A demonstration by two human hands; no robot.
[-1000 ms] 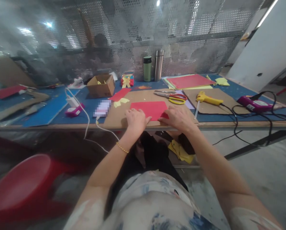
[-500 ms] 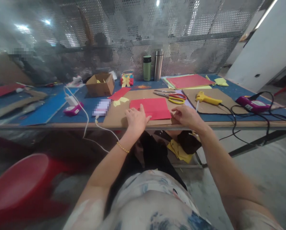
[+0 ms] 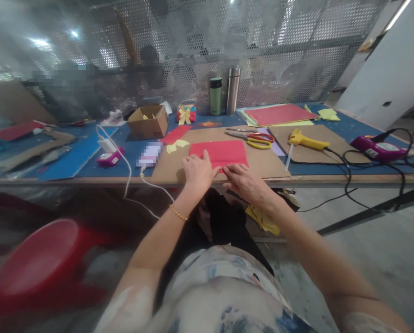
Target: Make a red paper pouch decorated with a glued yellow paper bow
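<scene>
A red sheet of paper (image 3: 222, 150) lies on a brown cardboard sheet (image 3: 168, 170) at the table's near edge. A crease line shows near its lower side. Over its left part rests my left hand (image 3: 197, 172), open, with fingers spread and pressing down. My right hand (image 3: 243, 181) is at the paper's near edge, its fingers close together on that edge, the tips beside my left thumb. Just behind lie the scissors (image 3: 257, 140) with red and yellow handles. Left of the paper are a red strip (image 3: 176, 134) and yellow paper scraps (image 3: 177, 145).
To the right are a yellow glue gun (image 3: 307, 139) and a purple power unit (image 3: 376, 148) with black cables. A cardboard box (image 3: 148, 122), green bottle (image 3: 216, 97), steel flask (image 3: 232, 92) and paper stack (image 3: 283, 114) stand behind. A phone (image 3: 150, 155) and white cable lie left.
My right hand has moved left along the paper's near edge, from its right corner to beside my left thumb. My left hand stays on the paper. The view has shifted slightly.
</scene>
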